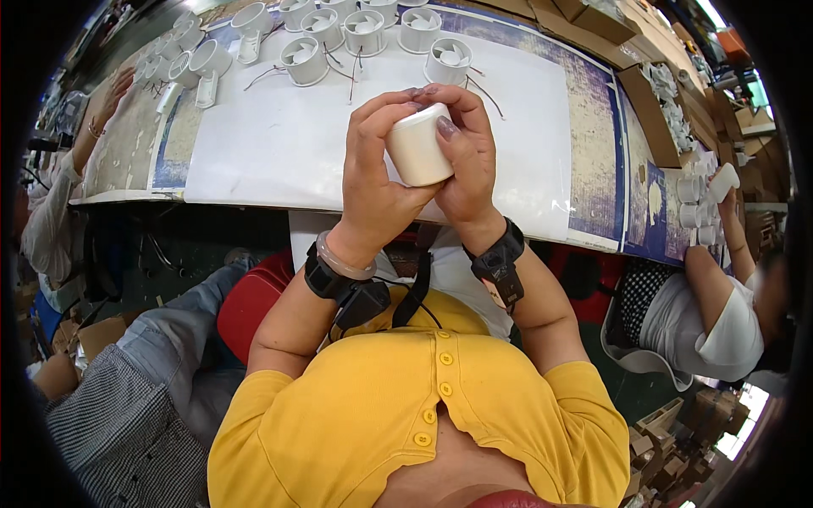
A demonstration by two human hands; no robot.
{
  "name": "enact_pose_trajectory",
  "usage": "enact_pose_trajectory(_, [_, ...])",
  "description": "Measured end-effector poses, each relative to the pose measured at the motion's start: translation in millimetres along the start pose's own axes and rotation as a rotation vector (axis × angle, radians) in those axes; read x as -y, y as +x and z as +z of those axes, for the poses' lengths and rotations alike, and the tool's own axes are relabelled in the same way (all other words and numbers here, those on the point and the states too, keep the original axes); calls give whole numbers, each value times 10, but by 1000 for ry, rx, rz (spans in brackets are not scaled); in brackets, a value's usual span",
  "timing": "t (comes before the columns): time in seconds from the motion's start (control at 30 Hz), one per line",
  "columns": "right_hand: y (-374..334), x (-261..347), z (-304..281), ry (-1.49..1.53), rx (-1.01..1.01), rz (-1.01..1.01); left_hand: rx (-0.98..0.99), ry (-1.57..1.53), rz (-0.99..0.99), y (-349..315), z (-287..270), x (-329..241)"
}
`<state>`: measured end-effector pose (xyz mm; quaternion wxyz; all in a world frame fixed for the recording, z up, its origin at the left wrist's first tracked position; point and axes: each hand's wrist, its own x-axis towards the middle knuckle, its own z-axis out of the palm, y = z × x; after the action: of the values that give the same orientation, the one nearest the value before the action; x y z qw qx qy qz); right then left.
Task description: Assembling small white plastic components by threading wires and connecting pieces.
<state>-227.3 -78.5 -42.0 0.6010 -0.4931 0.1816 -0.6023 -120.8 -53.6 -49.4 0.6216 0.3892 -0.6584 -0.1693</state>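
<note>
Both my hands hold a white plastic cylinder [420, 152] above the near edge of the white-covered table. It is tilted, with a smooth side toward me and a rim at its upper end. My left hand [370, 161] wraps around its left side, fingers curled over the top. My right hand [471, 157] grips the other side, its thumb pressed near the rim. The fingertips meet at the upper end, so whatever is there is partly hidden. Beyond my hands stands a white round fan housing [448, 61] with blades inside and thin wires trailing from it.
Several more white fan housings [305, 61] stand along the far side of the white sheet [271, 152]. Housings with handles [208, 68] are at the far left. An open cardboard box [650, 114] holds white parts. People sit on both sides; a hand at right [727, 196] holds a white part.
</note>
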Motion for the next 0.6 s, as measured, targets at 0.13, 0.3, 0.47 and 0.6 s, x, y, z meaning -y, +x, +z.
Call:
enact_pose_trajectory(0.13, [20, -19, 4, 166, -72, 105, 21, -277, -70, 25, 23, -115])
enact_pose_trajectory(0.3, [17, -54, 103, 303, -119, 136, -114, -490, -168, 41, 79, -91])
enact_pose_trajectory(0.47, [-6, 8, 202, 146, -115, 29, -257, -258, -42, -37, 158, -36])
enact_pose_trajectory(0.6, [-23, 35, 172, -3, 5, -162, -279, -220, 52, 12, 164, -98])
